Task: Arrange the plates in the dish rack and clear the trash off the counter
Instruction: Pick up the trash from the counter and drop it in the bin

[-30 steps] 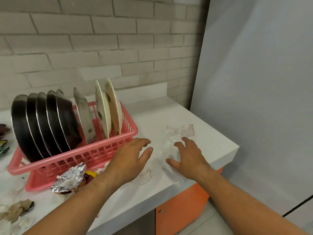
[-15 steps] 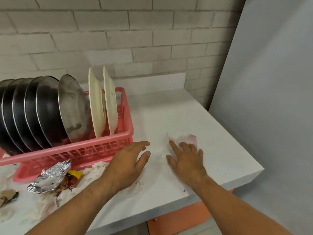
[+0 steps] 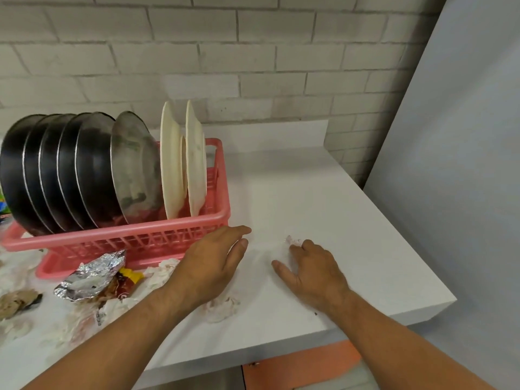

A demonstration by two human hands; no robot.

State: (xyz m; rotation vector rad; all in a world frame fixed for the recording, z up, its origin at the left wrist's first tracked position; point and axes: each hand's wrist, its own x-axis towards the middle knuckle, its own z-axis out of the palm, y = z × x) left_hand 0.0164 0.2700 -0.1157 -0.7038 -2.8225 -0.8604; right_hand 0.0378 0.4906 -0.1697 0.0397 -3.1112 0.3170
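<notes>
Rack holds dark plates and two white plates, all on edge. On the white counter, the left hand lies flat beside the rack, while the right hand curls its fingers on a clear wrapper. Foil and tissue lie in front of the rack; a brick wall stands behind.

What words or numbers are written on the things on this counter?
None reads clearly.
red and yellow wrapper: white letters, too blurred to read.
white paper scrap: small dark print, too small to read.
colourful packet at the left edge: cut off, unreadable.
clear plastic scrap in the right hand: no print seen.
</notes>
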